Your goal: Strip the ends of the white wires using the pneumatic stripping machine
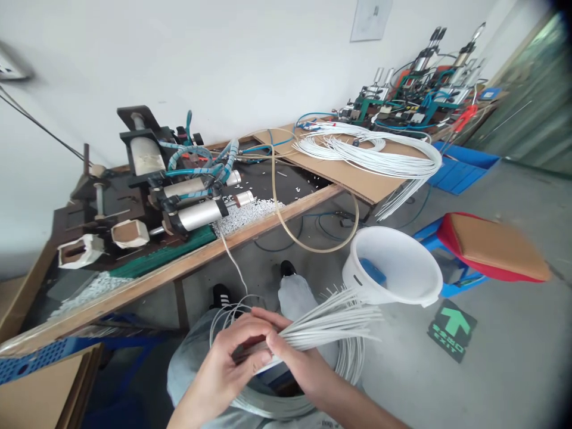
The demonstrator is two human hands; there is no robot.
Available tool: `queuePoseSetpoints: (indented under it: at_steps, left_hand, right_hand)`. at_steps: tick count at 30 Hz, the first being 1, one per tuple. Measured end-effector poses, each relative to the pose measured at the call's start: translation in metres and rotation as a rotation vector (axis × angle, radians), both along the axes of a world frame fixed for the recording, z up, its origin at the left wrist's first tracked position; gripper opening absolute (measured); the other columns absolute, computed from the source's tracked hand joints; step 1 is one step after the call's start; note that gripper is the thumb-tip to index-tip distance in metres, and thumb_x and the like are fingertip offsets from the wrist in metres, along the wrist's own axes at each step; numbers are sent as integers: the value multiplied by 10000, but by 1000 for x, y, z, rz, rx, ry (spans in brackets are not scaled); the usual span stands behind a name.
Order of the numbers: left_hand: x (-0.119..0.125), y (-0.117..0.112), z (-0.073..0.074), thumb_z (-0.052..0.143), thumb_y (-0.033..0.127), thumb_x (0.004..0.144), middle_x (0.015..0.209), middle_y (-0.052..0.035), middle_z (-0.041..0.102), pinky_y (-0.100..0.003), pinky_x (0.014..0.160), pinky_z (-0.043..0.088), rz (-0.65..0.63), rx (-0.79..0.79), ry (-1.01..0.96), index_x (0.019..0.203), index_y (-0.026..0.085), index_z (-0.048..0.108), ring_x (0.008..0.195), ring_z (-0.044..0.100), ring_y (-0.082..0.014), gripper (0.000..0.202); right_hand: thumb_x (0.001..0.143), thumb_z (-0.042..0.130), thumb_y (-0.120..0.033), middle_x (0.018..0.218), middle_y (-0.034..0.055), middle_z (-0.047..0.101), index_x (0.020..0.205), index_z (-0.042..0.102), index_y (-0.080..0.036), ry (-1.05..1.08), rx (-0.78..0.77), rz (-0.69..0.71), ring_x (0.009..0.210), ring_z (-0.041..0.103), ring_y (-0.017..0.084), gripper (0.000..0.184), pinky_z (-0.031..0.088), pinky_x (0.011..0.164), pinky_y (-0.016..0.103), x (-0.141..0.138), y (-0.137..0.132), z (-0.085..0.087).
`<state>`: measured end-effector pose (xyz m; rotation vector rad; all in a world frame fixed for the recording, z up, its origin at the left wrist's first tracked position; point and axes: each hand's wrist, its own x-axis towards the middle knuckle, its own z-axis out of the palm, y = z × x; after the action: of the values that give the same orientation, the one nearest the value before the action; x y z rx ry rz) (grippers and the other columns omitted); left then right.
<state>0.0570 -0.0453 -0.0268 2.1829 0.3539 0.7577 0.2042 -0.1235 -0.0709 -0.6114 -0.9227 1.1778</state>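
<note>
A bundle of thin white cables (328,322) lies across my lap, its cut ends fanning out to the right. My left hand (230,357) grips the bundle from the left, fingers curled round it. My right hand (295,357) pinches the same bundle just to the right, thumb and fingers closed on the cables. The rest of the cable hangs in a loop (286,402) below my hands, over my grey trousers. One single white cable (232,256) runs up from the bundle to the pneumatic machine (187,190) on the workbench.
A wooden workbench (250,235) stands ahead with white scraps (248,214) beside the machine. More coiled white cable (370,152) lies on cardboard at the right. A white bucket (395,268), a red-and-brown stool (491,247) and a blue crate (465,170) stand on the floor.
</note>
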Motion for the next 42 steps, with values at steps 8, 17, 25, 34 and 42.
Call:
queuePoseSetpoints:
  at_steps: [8,17,25,34,42]
  left_hand:
    - [5,-13,0,659,299,973,987,-45,674,-230,787,516,20,-102,2,969,214,652,889,646,-173,85]
    - [5,-12,-11,628,380,989,1035,-55,763,-221,800,549,252,-10,-85,1088,222,692,914,724,-198,197]
    - [3,-13,-16,557,359,1022,1055,-42,781,-212,801,548,380,246,-61,1136,248,763,932,742,-208,260]
    - [-19,0,13,741,469,881,727,-35,720,-255,657,574,587,-111,-617,888,186,753,656,677,-180,284]
    - [-46,20,31,941,481,621,770,-46,738,-173,518,490,765,-332,-1066,896,151,782,562,642,-116,459]
  right_hand:
    - [779,792,-556,1283,61,723,1267,675,-220,40,-65,8,1202,672,233,604,496,1090,376,3,-1,5]
    - [695,809,-639,1246,90,722,1141,727,-175,55,-202,-109,1294,580,294,648,372,1185,448,-5,2,-4]
    - [741,817,-556,1244,85,737,1139,730,-172,192,-186,-98,1222,644,268,560,426,1151,441,-8,5,-6]
    - [843,734,-531,955,96,801,956,764,-148,182,-169,16,983,741,259,400,530,951,401,2,-5,0]
    - [555,945,-488,881,43,819,811,823,-184,403,-346,-31,920,783,223,416,639,799,215,11,-10,5]
